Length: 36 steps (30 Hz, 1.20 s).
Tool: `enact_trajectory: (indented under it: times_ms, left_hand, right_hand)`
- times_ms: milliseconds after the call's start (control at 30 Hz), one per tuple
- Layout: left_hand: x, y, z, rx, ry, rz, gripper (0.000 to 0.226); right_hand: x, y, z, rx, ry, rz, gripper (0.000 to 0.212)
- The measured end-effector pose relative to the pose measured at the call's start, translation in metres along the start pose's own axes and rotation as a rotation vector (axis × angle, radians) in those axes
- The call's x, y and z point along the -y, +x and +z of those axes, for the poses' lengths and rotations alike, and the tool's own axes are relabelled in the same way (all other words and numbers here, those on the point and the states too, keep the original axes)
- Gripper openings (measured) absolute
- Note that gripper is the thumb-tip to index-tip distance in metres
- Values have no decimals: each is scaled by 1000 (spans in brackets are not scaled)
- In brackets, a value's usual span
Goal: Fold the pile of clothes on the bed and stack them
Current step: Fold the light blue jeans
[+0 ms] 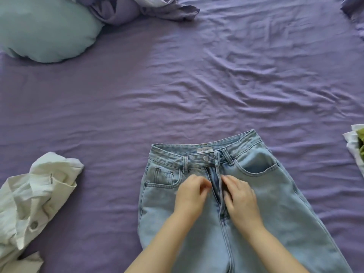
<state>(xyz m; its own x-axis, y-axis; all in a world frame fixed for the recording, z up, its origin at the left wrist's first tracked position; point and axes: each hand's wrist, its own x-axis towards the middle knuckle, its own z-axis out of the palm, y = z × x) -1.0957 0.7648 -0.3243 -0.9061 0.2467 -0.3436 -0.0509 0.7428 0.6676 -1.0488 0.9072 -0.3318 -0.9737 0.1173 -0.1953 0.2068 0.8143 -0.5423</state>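
Head view: light-blue jeans (256, 194), fly open

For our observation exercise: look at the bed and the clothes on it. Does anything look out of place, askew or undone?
The jeans lie flat, waistband away from the person, but their fly gapes open with the button undone; the left hand and right hand rest either side of it. The white garment lies crumpled, unfolded.
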Motion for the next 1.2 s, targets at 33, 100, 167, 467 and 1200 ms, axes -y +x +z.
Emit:
enact_trajectory:
  times_ms: [33,100,167,467,1200]
  left_hand:
    - [1,-5,5,1,20,6,12]
    - [-1,-11,13,-25,54,8,12]
    - [-5,-18,20,-48,91,9,13]
    - [2,-28,22,-53,83,89,25]
    - [-13,42,-3,-270,-70,-92,10]
  right_hand:
    - [-3,-5,1,-19,-45,-11,41]
    - [-6,-15,4,-42,-111,4,39]
    - [-9,-27,6,-22,-185,49,43]
    - [-10,-43,4,179,-266,175,82]
    - [-21,-38,21,235,-283,203,81]
